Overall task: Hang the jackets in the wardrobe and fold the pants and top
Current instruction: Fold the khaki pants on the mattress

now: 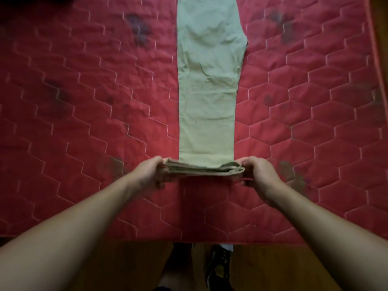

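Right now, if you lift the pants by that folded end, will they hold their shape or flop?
Probably floppy: the pants lie limp and creased on the mattress, so the long part would likely sag. The folded end may spring open if the left hand or right hand lets go. They look thin, so likely light.

Light khaki cotton pants (207, 80) lie lengthwise on the red quilted mattress (84, 101); left hand (150, 172) and right hand (259, 173) grip the folded cuff end.

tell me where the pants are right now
In the head view the pale pants lie lengthwise down the middle of the red mattress, their near end gripped by the left hand and right hand.
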Available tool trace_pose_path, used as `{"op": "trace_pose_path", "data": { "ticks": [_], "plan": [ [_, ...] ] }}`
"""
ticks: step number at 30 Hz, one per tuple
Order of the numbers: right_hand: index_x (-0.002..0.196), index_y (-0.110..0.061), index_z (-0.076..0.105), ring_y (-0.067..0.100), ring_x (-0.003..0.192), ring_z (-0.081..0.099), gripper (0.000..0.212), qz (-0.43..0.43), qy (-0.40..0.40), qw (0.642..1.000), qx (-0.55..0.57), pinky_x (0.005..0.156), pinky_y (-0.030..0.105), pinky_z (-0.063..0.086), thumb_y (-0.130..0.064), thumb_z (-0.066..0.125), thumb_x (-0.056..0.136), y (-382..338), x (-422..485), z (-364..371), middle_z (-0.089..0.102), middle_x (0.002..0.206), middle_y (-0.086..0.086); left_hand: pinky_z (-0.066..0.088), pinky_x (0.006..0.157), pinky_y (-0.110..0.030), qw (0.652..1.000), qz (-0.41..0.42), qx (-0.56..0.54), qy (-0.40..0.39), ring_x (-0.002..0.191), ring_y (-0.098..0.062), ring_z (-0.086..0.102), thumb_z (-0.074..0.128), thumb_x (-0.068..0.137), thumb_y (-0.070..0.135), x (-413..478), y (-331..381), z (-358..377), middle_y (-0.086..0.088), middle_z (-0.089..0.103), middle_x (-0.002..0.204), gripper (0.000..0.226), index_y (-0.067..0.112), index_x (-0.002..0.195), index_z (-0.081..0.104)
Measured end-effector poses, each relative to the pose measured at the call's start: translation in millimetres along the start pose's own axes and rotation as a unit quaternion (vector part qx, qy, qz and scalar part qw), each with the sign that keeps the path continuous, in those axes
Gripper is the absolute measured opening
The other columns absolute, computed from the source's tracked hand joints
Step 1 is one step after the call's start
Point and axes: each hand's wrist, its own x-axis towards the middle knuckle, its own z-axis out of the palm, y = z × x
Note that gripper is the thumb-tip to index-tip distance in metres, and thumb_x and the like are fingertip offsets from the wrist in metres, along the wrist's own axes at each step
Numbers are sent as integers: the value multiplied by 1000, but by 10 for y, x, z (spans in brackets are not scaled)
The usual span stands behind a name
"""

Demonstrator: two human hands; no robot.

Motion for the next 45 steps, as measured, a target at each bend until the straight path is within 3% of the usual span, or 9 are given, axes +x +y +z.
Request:
{"op": "trace_pose_path", "data": {
  "ticks": [5,12,19,23,28,32,35,40,45],
  "plan": [
    [97,-4,70,12,63,64,29,-29,13,997,-64,53,24,39,11,49,83,-471,324,25,77,78,8,28,53,-24,997,52,32,-44,73,-16,73,31,82,-13,272,673,-65,-19,75,102,51,-5,125,58],
    [88,-8,70,-3,55,51,3,-160,104,972,-135,52,11,40,-7,72,90,-1123,890,44,60,71,-3,31,49,-21,990,121,68,-30,66,-12,60,46,87,-9,787,1458,-33,-16,76,102,31,9,102,67],
    [89,-25,64,13,79,63,12,-136,79,982,-100,73,33,49,-34,65,96,-1591,1857,47,71,92,-1,34,47,-19,974,189,123,32,57,-8,49,50,92,5,1439,2168,48,-4,64,80,16,9,100,63],
    [111,-23,60,13,69,60,29,-5,24,992,-121,60,29,42,-49,59,98,-1108,2051,-26,66,99,4,41,58,-28,968,100,228,34,72,-18,51,62,91,24,1695,1605,-99,-7,57,89,18,13,104,65],
    [99,-14,61,6,54,66,6,80,-7,995,-50,46,22,48,-19,66,97,-340,1665,-13,70,83,2,53,73,-32,984,73,137,90,86,-16,65,67,88,7,1550,594,70,-3,68,100,39,15,124,54],
    [93,-7,67,17,71,63,10,19,14,990,-140,65,29,50,2,69,89,-103,1518,-70,71,88,9,43,57,-18,981,83,123,128,67,-10,57,68,87,0,1437,307,141,-3,69,87,28,11,112,61],
    [89,-10,63,8,67,64,21,-41,9,990,-137,58,14,49,11,59,93,-112,1542,-20,68,78,1,41,52,-7,977,96,139,129,67,-4,59,67,89,2,1381,232,190,-3,69,91,23,11,110,63],
    [109,-19,62,9,88,67,23,-81,-22,988,-133,83,23,53,1,56,99,98,1660,48,70,100,-5,46,59,-23,967,96,177,157,72,-12,59,68,91,10,1452,151,151,-3,66,86,8,17,94,64],
    [98,-22,68,20,99,69,23,-45,-28,987,-151,92,35,54,-2,56,98,330,1542,-13,74,109,3,48,54,-28,982,26,133,135,66,-17,57,65,88,0,1361,-73,148,-10,61,81,12,11,86,61]
  ]
}}
